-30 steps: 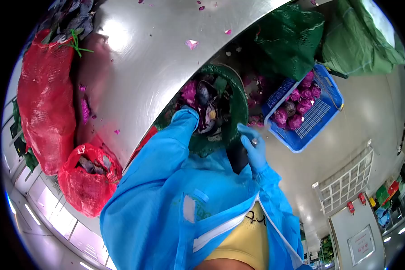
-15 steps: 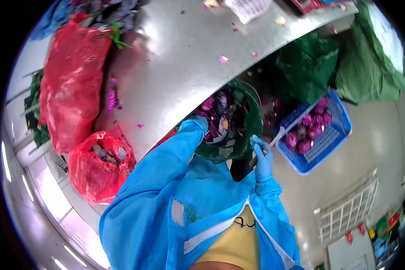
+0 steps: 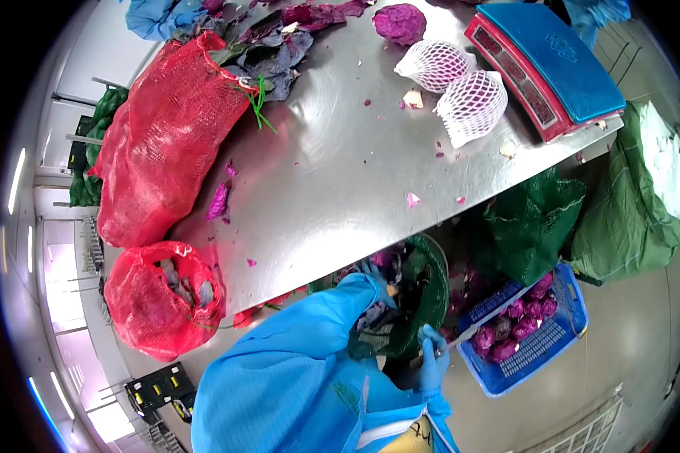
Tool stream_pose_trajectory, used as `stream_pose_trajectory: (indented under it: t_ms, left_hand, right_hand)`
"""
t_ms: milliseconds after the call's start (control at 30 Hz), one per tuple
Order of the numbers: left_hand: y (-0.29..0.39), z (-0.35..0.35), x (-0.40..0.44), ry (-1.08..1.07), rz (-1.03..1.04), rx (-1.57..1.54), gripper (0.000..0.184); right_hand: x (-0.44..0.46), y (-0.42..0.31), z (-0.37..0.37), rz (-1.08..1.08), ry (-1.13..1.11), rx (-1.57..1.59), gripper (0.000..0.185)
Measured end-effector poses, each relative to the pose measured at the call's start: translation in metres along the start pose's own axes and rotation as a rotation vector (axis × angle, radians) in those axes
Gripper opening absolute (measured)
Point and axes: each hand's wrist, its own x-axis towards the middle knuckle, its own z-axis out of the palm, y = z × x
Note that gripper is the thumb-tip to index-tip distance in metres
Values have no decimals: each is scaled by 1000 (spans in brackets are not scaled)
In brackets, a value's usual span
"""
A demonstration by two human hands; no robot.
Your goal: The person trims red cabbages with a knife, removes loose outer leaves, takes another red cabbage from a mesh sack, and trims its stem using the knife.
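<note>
My left hand (image 3: 376, 285), in a blue glove, reaches down into a bin (image 3: 447, 260) lined with green mesh. Its fingers look spread among dark purple cabbage leaves (image 3: 415, 264), and a small pale piece shows beside them. What lies under the fingers is hidden. Gloved in blue as well, my right hand (image 3: 432, 361) is closed round the handle of a knife (image 3: 461, 337) at the bin's near right side. The long pale blade points up and right, across the edge of a blue basket (image 3: 540, 362) that holds several red cabbages (image 3: 504, 349).
On the metal table (image 3: 317, 189) are two net-wrapped cabbages (image 3: 472, 106), a bare cabbage (image 3: 399, 24), a blue-topped red scale (image 3: 551, 64) and a full red mesh sack (image 3: 166, 143). An open red sack (image 3: 155, 302) stands at left, green sacks (image 3: 619, 219) at right.
The view has tilted up, showing more of the table and scale. My left hand has moved right, deeper into the bin. My right hand still holds the knife beside it.
</note>
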Motion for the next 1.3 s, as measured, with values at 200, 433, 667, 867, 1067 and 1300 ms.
stream_pose_trajectory:
  t_ms: [200, 433, 667, 867, 1067, 1300]
  left_hand:
    - [-19, 11, 7, 113, 42, -151, 129]
    - [-52, 11, -80, 613, 212, -513, 84]
    - [-88, -24, -189, 492, 574, -738, 38]
    - [-210, -100, -199, 1426, 138, -802, 51]
    - [-305, -164, -145, 1093, -288, -630, 67]
    - [-221, -156, -144, 1043, 184, -500, 46]
  right_hand:
    - [-6, -6, 9, -3, 55, -3, 30]
    - [-21, -59, 51, 62, 86, 38, 30]
    - [-1, -81, 84, -43, -122, -153, 39]
    - [1, -91, 125, -36, -233, -266, 43]
    - [-5, -91, 164, 16, -287, -311, 42]
    - [-9, -89, 166, 27, -355, -286, 39]
